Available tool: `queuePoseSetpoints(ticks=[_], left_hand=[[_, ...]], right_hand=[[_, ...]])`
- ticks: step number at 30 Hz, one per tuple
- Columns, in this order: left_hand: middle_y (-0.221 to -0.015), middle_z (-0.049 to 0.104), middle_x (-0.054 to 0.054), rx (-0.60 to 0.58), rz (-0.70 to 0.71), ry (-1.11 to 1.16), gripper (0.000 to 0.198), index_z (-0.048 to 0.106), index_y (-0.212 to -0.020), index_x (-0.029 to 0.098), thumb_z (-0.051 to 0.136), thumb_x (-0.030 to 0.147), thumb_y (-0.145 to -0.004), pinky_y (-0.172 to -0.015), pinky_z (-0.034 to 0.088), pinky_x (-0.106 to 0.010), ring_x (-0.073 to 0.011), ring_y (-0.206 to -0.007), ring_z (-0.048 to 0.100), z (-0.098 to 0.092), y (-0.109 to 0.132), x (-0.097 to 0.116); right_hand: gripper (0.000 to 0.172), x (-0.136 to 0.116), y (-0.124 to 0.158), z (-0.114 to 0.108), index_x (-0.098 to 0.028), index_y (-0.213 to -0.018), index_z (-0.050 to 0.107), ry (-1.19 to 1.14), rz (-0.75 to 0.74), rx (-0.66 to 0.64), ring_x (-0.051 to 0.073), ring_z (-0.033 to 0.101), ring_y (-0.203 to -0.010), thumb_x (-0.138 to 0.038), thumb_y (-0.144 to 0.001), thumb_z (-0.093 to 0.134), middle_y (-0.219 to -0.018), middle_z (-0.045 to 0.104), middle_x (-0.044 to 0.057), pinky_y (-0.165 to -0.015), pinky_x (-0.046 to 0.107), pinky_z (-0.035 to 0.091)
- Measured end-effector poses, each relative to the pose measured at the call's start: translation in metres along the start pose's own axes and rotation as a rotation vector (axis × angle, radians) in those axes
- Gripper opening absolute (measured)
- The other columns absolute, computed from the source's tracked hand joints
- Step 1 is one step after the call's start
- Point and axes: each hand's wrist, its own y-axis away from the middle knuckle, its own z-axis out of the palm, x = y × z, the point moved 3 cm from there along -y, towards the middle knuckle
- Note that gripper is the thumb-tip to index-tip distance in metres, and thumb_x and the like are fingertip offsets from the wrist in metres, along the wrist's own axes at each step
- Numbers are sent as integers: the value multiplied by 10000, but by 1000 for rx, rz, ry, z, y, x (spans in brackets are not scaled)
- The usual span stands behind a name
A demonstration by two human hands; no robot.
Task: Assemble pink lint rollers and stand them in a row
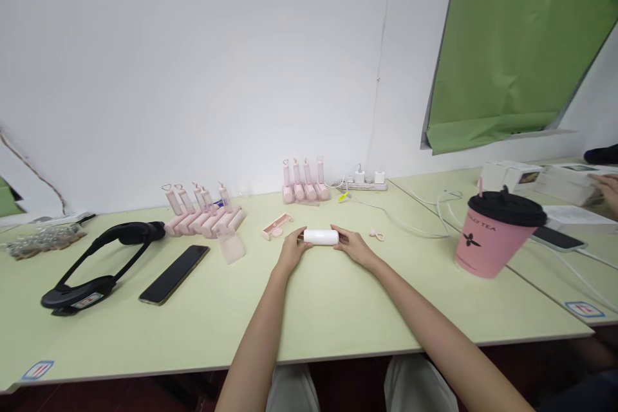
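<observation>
A white cylinder lies sideways on the pale green table, one end toward each hand. My left hand grips its left end, fingers curled round it. At the other end, my right hand holds it the same way. What the cylinder is, I cannot tell. Just beyond my left hand lies an open pink plastic shell with a small round piece in it. To the right of my right hand is a small pink loop-shaped part.
Pink devices with clear tubes stand in a left group and a back group. A black headset and phone lie left. A pink lidded cup stands right, near cables and a power strip. Another person's hand touches white boxes.
</observation>
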Motion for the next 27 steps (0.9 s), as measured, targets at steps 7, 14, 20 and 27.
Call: queuePoseSetpoints(ticks=[7,14,20,27], left_hand=[[-925,644,-52,11,-46,-83,467,579,-1081,168,670,287,-638,-724,449,-286,-150,-772,567,-4,0,-3],[-903,640,-36,19,-30,-160,428,588,-1045,189,647,353,-653,-713,433,-271,-152,-772,556,-6,1,2],[-974,617,-57,48,-7,-160,493,543,-1106,191,633,400,-669,-783,414,-308,-180,-865,546,-4,0,-1],[-1088,542,-78,303,47,-103,346,535,-1056,197,394,426,-839,-817,401,-326,-154,-871,533,-18,-1,5]], right_hand=[[623,1,-3,-7,-161,-1155,541,120,45,70,186,573,-990,-117,-552,690,-1114,598,73,-931,365,415],[480,-24,8,-14,-172,-1183,517,782,-111,117,203,523,-983,-241,-712,584,-1043,597,85,-855,334,393],[546,-20,7,-17,-224,-1303,357,1051,-58,120,243,429,-1108,-300,-778,486,-1195,530,81,-858,386,329],[588,-19,8,-21,-242,-1285,359,959,-28,84,245,379,-1162,-325,-730,534,-1286,446,64,-906,388,302]])
